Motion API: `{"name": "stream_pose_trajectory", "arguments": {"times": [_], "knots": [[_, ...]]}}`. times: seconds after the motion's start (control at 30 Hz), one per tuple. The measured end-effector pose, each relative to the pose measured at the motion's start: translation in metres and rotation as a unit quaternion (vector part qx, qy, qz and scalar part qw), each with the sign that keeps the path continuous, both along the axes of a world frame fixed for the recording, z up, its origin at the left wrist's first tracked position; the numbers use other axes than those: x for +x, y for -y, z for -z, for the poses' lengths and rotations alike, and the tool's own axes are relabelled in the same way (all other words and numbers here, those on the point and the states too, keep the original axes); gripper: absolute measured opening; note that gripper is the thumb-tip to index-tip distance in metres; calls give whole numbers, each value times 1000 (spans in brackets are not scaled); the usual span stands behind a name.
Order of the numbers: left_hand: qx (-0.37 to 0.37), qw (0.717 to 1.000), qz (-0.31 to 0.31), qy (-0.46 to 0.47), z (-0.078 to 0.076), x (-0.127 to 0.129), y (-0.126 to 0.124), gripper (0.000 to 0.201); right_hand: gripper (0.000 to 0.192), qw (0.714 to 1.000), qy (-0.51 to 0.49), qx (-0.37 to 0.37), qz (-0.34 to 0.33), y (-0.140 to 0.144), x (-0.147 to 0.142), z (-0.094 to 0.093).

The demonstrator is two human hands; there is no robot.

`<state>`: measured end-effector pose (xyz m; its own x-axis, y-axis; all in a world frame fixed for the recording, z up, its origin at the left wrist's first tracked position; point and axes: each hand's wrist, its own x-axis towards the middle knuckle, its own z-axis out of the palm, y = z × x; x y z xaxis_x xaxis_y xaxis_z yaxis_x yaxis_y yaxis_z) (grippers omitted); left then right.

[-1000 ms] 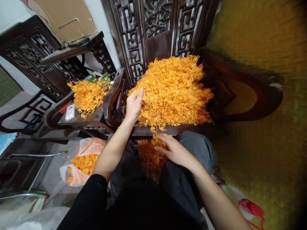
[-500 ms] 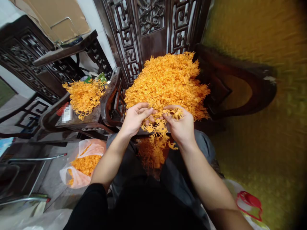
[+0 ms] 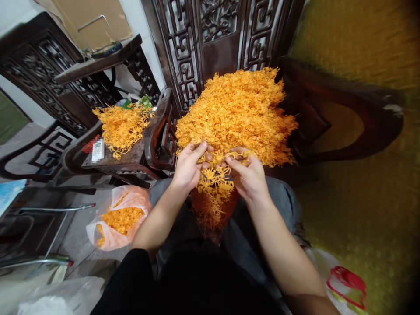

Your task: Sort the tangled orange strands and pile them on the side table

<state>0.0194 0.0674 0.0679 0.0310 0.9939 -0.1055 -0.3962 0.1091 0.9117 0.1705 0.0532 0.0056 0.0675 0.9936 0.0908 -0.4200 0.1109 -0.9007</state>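
Observation:
A big heap of orange stringy pieces (image 3: 236, 113) lies on the dark wooden chair seat (image 3: 315, 131) in front of me. My left hand (image 3: 188, 166) and my right hand (image 3: 249, 177) meet at the heap's near edge. Together they hold a tangled clump of orange pieces (image 3: 213, 186) that dangles between them above my lap. More orange pieces (image 3: 206, 214) sit lower down between my knees.
A smaller orange pile (image 3: 123, 127) rests on the wooden seat to the left. A plastic bag with orange pieces (image 3: 120, 218) lies on the floor at lower left. A carved wooden screen (image 3: 216, 39) stands behind the heap. A white bag with red handles (image 3: 344, 284) is at lower right.
My left hand came off the heap's left side and my right hand rose from my lap. Both now grip one clump at the heap's front edge, drawn slightly closer together.

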Motion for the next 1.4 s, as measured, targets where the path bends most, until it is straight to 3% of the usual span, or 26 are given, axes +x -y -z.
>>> {"name": "stream_pose_trajectory", "arguments": {"times": [0.1, 0.17, 0.27, 0.33, 0.4, 0.47, 0.6, 0.67, 0.73, 0.87, 0.9, 0.93, 1.03, 1.1, 1.17, 1.23, 1.33, 1.4], "knots": [[16, 999, 15, -38, 7, -6, 2, 38, 112, 977, 196, 74, -40, 1, 26, -5], [26, 997, 26, -68, 12, -8, 4, 40, 132, 946, 278, 165, -29, 4, 41, -19], [38, 991, 52, -115, 17, -7, 8, 38, 116, 898, 352, 263, -5, 5, 48, -48], [44, 988, 61, -136, 16, -5, 10, 35, 100, 850, 440, 289, -18, 1, 43, -63], [47, 986, 66, -142, 14, -4, 12, 35, 83, 802, 518, 294, -38, -5, 36, -70], [48, 987, 70, -138, 12, -5, 13, 36, 67, 784, 531, 316, -52, -10, 30, -70], [25, 988, 103, -114, 7, -9, 13, 37, 40, 809, 429, 399, -36, -11, 23, -62], [11, 986, 125, -112, 4, -14, 14, 36, 27, 827, 395, 400, -17, -12, 26, -59], [10, 983, 139, -121, 0, -21, 15, 36, 14, 856, 366, 365, 2, -17, 37, -55], [-12, 983, 117, -141, -1, -42, 21, 31, 6, 941, 195, 232, 149, -34, 69, -43], [-20, 983, 113, -147, 0, -45, 22, 31, 10, 952, 168, 201, 155, -35, 73, -41], [-27, 981, 116, -155, 1, -46, 22, 30, 11, 959, 186, 177, 117, -34, 74, -41], [-25, 969, 160, -185, 5, -39, 22, 31, 15, 924, 325, 200, -26, -18, 53, -44], [-9, 963, 180, -199, 5, -32, 21, 31, 23, 885, 381, 250, -93, -10, 32, -47], [7, 959, 191, -211, 5, -27, 21, 32, 24, 868, 397, 268, -135, -12, 18, -48], [7, 954, 202, -222, 6, -28, 23, 32, 27, 894, 363, 253, -75, -25, 17, -46], [-12, 963, 181, -199, 13, -35, 24, 31, 41, 946, 221, 204, 121, -49, 31, -46], [-17, 980, 138, -142, 16, -39, 23, 31, 44, 955, 171, 200, 134, -50, 37, -47]]}}
